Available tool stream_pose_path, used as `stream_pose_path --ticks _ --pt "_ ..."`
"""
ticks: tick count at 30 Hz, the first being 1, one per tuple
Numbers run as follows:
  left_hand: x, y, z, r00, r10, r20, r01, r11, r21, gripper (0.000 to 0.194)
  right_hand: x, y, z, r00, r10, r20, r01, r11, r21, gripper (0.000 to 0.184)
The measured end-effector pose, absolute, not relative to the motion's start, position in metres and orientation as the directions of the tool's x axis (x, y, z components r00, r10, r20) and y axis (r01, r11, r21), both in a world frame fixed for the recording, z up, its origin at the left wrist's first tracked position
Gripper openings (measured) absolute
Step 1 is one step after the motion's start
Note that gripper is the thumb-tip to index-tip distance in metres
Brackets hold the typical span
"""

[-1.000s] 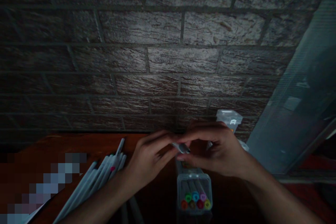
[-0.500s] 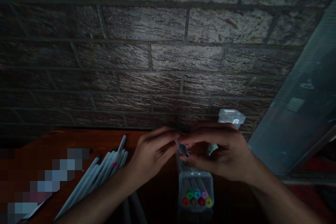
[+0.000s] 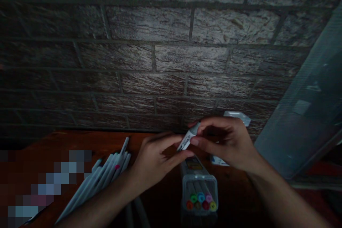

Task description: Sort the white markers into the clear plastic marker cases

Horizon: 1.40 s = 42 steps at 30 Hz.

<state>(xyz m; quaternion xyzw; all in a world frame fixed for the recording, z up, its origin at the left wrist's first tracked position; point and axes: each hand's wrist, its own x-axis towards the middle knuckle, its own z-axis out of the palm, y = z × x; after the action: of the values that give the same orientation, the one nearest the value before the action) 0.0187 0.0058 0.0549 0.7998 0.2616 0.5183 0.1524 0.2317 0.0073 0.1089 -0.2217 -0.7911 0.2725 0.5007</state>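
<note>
A white marker (image 3: 188, 139) with a grey end is held slantwise above a clear plastic case, dark printing on its barrel. My right hand (image 3: 229, 142) pinches its upper part between thumb and fingers. At the lower end, the thumb and index finger of my left hand (image 3: 153, 153) close around the barrel. Below them lies the clear case (image 3: 184, 188), with several markers in it, their coloured ends facing me: green, blue, pink, orange, brown, red and yellow. Left of my left forearm lies a pile of white markers (image 3: 104, 172).
A clear plastic piece (image 3: 236, 115) stands behind my right hand, partly hidden. Close behind the wooden table (image 3: 66, 139) rises a brick wall (image 3: 171, 57). A translucent panel (image 3: 299, 103) leans at the right. Part of the left side is pixelated.
The marker has turned from pointing its end towards me to lying slantwise, its grey end up and right. My right hand has risen slightly; my left has barely moved.
</note>
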Motion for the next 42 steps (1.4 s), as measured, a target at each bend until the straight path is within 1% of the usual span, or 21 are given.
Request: stream_pose_path --ticks 4,10,18,24,28,31,36,42 --pt "0.0180 0.0043 0.0551 0.323 0.580 0.748 0.263 -0.814 0.518 0.020 0.2331 0.0092 0.1072 -0.402 0.662 0.632 0.020 0.697 -0.717 0.009" --pt "0.0186 0.0032 0.0561 0.317 0.608 0.728 0.266 -0.794 0.547 0.019 0.2337 0.0102 0.1083 -0.414 0.675 0.611 -0.017 0.665 -0.747 0.008" --pt "0.0205 0.0025 0.0579 0.315 0.611 0.726 0.234 -0.791 0.565 0.018 0.2341 0.0119 0.1075 -0.417 0.662 0.623 -0.006 0.684 -0.730 0.008" --pt "0.0212 0.0019 0.0582 0.323 0.607 0.727 0.227 -0.795 0.563 0.017 0.2342 0.0133 0.1035 -0.416 0.640 0.646 -0.043 0.696 -0.717 0.015" --pt "0.0219 0.0014 0.0587 0.326 0.605 0.727 0.227 -0.796 0.561 0.015 0.2342 0.0146 0.1021 -0.414 0.643 0.645 -0.053 0.690 -0.722 0.016" --pt "0.0222 0.0007 0.0587 0.336 0.596 0.729 0.219 -0.803 0.555 0.014 0.2336 0.0149 0.1037 -0.410 0.645 0.645 -0.039 0.694 -0.719 0.013" --pt "0.0224 -0.0006 0.0600 0.334 0.600 0.727 0.247 -0.800 0.547 0.011 0.2328 0.0141 0.1093 -0.407 0.646 0.646 -0.013 0.703 -0.711 0.001" --pt "0.0236 -0.0006 0.0598 0.336 0.589 0.735 0.232 -0.808 0.541 0.012 0.2350 0.0144 0.1085 -0.406 0.651 0.641 0.005 0.703 -0.711 0.002"
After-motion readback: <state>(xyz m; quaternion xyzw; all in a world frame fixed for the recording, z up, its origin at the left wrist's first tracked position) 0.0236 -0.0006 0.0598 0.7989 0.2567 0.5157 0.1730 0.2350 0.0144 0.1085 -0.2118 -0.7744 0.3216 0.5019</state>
